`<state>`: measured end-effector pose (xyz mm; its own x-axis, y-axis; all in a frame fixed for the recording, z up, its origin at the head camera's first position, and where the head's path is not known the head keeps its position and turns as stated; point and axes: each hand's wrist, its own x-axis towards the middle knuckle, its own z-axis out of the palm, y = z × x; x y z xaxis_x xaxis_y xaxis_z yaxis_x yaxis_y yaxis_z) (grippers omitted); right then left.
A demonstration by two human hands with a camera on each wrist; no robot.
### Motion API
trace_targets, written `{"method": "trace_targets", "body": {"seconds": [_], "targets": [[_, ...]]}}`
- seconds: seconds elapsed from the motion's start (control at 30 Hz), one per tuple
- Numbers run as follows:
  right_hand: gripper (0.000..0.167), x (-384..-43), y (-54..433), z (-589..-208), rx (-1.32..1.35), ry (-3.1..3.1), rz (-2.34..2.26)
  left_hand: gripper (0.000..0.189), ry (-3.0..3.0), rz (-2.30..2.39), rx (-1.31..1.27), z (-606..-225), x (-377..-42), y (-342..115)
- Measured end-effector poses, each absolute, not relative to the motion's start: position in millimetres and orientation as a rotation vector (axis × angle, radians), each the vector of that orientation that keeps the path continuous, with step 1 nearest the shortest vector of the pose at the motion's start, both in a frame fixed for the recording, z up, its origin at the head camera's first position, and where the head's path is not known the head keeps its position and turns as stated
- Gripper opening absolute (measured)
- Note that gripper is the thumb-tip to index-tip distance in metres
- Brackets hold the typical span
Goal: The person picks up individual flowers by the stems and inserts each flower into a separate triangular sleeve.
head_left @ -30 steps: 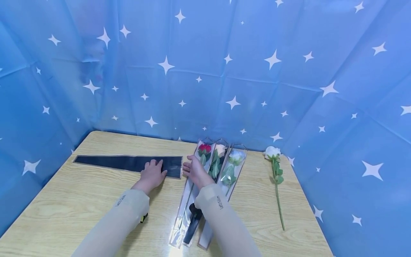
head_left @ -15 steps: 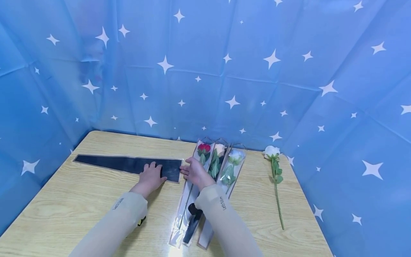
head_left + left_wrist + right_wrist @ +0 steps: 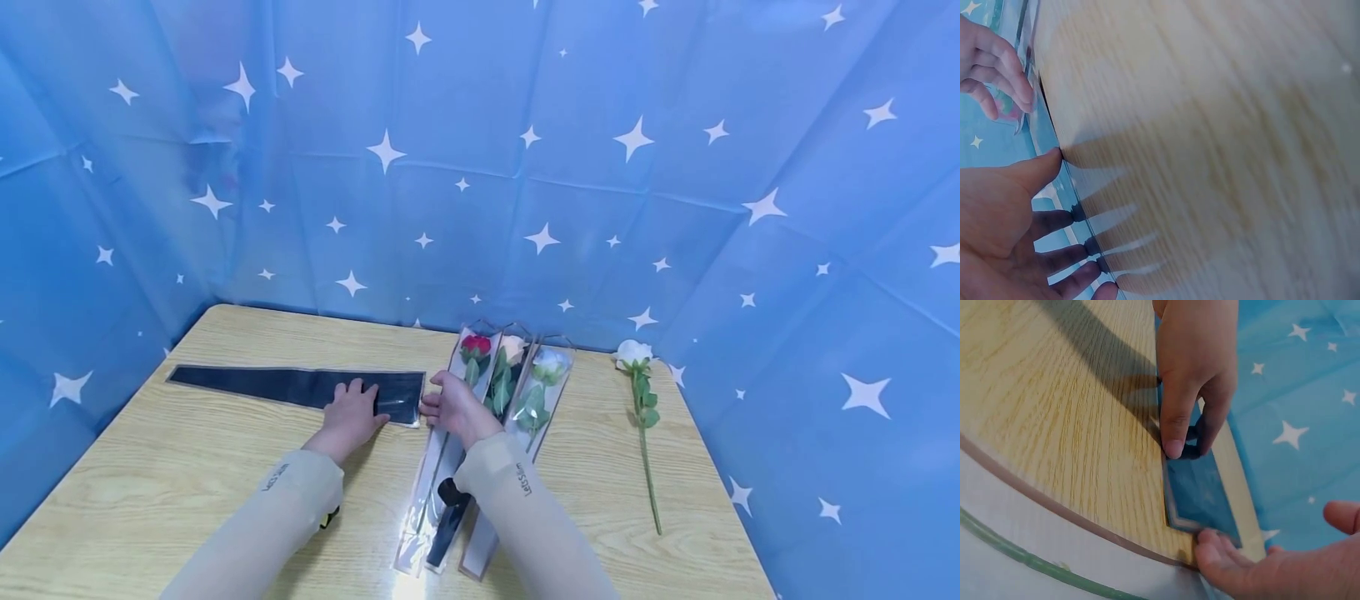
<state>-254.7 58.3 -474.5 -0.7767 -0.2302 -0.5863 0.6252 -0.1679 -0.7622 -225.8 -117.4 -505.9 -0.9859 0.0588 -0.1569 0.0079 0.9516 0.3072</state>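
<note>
A long tapered black flower sleeve (image 3: 277,385) with a clear border lies flat across the back left of the table. My left hand (image 3: 351,418) rests on it near the wide end, fingertips and thumb spread and pressing down. At that wide end is my right hand (image 3: 457,408), its fingers loosely bent; in the right wrist view its fingertips (image 3: 1209,545) touch the sleeve's end edge. Under the right forearm lie three sleeved flowers: a red rose (image 3: 476,344), a cream rose (image 3: 513,348) and a pale blue-white rose (image 3: 551,363).
A loose white rose (image 3: 634,354) with a long green stem lies on the right of the table. A small black and yellow object (image 3: 328,517) is mostly hidden by the left sleeve. A black round-topped object (image 3: 450,492) lies on the sleeved flowers. A blue starry curtain (image 3: 480,167) stands behind.
The black sleeve's wide end has shifted slightly toward me. My right hand has moved a little left and down onto its end edge; the left hand stays nearly in place.
</note>
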Motion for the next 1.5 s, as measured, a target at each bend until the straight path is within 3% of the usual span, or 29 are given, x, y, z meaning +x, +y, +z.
{"method": "trace_targets", "body": {"seconds": [0.13,0.5,0.57,0.7,0.77,0.97,1.1,1.2,1.27,1.5], "targets": [[0.072,-255,57,-478,0.466,1.556,-2.008,0.065,2.935,0.475,0.066,-507,-226,-118],[0.073,-253,57,-480,0.517,1.447,-2.143,0.064,2.943,0.485,0.072,-508,-223,-120],[0.062,-253,58,-481,0.502,1.501,-2.101,0.064,2.937,0.493,0.075,-508,-223,-120],[0.018,-254,59,-482,0.437,1.556,-2.028,0.063,2.934,0.506,0.07,-506,-221,-118],[0.006,-253,60,-482,0.397,1.57,-1.999,0.063,2.931,0.509,0.065,-506,-220,-117],[0.034,-249,56,-483,0.27,1.822,-1.83,0.063,2.936,0.502,0.087,-505,-214,-117],[0.031,-244,54,-482,0.205,2.067,-1.663,0.063,2.937,0.513,0.09,-505,-211,-116],[0.038,-243,54,-481,0.181,2.16,-1.614,0.063,2.936,0.521,0.082,-506,-210,-115],[0.046,-241,53,-481,0.184,2.148,-1.642,0.063,2.934,0.522,0.076,-506,-210,-115],[0.044,-234,50,-480,0.192,1.948,-1.835,0.064,2.934,0.545,0.055,-504,-207,-113]]}}
